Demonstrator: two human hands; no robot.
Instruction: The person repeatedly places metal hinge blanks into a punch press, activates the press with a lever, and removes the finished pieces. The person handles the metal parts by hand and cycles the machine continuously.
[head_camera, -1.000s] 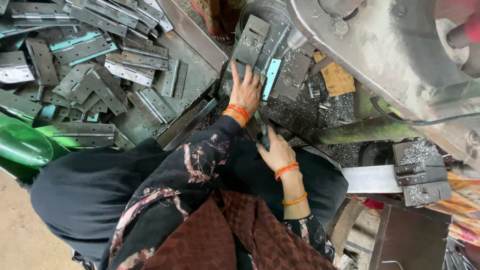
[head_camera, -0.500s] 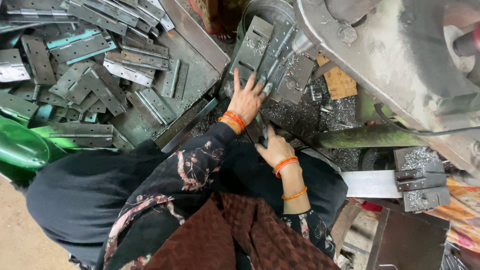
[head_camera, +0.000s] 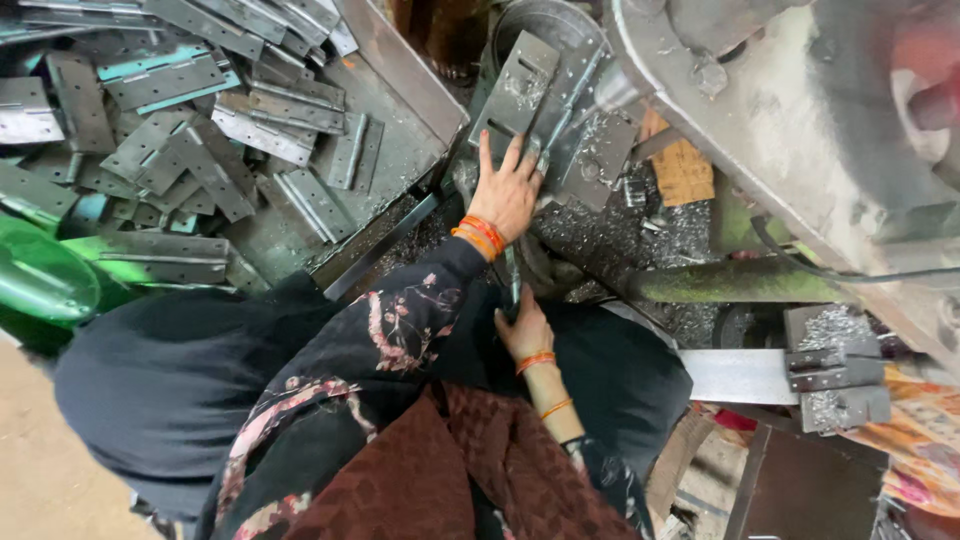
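My left hand (head_camera: 506, 192), with orange bangles at the wrist, reaches forward with fingers spread. Its fingertips touch the lower edge of a grey metal hinge plate (head_camera: 518, 88) that leans in a stack beside a machine. My right hand (head_camera: 524, 334), also bangled, stays close to my lap. It is curled around a thin metal rod (head_camera: 512, 282) that stands upright between my knees. What the rod is attached to is hidden.
A metal tray (head_camera: 400, 150) at the left holds several loose hinge plates (head_camera: 180, 150). A green basin (head_camera: 40, 275) lies at far left. A large grey machine body (head_camera: 780, 130) fills the right, with metal shavings (head_camera: 620, 240) below it and a steel block (head_camera: 835, 380) at lower right.
My left hand has crept slightly further forward onto the leaning hinge plates. The right hand has stayed near my lap, and the view has shifted a little.
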